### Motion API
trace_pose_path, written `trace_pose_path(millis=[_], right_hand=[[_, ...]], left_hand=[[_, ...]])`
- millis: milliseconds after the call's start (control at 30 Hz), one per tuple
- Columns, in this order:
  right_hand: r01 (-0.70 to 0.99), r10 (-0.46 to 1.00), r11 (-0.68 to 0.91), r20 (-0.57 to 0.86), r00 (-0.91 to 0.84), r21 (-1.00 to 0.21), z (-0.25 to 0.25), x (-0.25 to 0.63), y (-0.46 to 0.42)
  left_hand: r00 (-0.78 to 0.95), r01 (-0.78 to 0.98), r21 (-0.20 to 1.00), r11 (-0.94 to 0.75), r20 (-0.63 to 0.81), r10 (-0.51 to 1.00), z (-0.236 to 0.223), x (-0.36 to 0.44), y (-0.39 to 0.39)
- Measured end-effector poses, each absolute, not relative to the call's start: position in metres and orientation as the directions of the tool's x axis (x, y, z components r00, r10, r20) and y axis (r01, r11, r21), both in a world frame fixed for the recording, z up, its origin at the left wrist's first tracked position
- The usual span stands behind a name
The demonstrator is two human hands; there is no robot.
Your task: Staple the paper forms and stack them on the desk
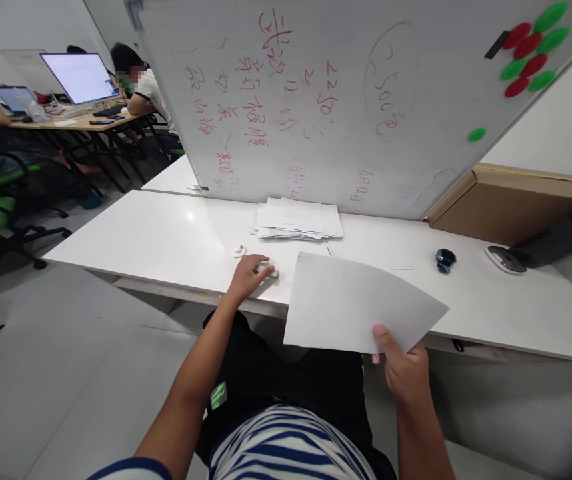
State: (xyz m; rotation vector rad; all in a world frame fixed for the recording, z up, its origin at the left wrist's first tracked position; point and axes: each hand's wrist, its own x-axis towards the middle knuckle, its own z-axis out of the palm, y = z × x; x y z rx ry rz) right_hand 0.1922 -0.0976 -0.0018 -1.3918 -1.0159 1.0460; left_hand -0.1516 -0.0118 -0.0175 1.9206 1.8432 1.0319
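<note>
My left hand (249, 277) is at the front part of the white desk, its fingers closed around a small pale stapler-like object (269, 272), partly hidden by the fingers. In my right hand (406, 367) is a white sheet of paper (351, 303), gripped at its near right edge with the thumb on top. The paper tilts over the desk's front edge, and a short dark mark, perhaps a staple, shows at its far left corner. Beyond both hands lies an uneven stack of white papers (299, 220). A small round white item (239, 251) lies just beyond my left hand.
A whiteboard (276, 133) with red writing and magnets stands along the back of the desk (166, 233). To the right are a dark watch (446, 259), a computer mouse (506, 260) and a cardboard box (496, 203). People sit at another table (81, 120) at far left.
</note>
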Motion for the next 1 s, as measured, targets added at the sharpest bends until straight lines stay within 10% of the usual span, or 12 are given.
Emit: trace_pose_path(millis=[1000], right_hand=[[0.086,0.922,-0.088,-0.048,0.384,-0.992,-0.008,0.183,-0.091]], left_hand=[[-0.123,0.713,0.693,-0.113,0.281,0.952,-0.018,-0.149,-0.012]])
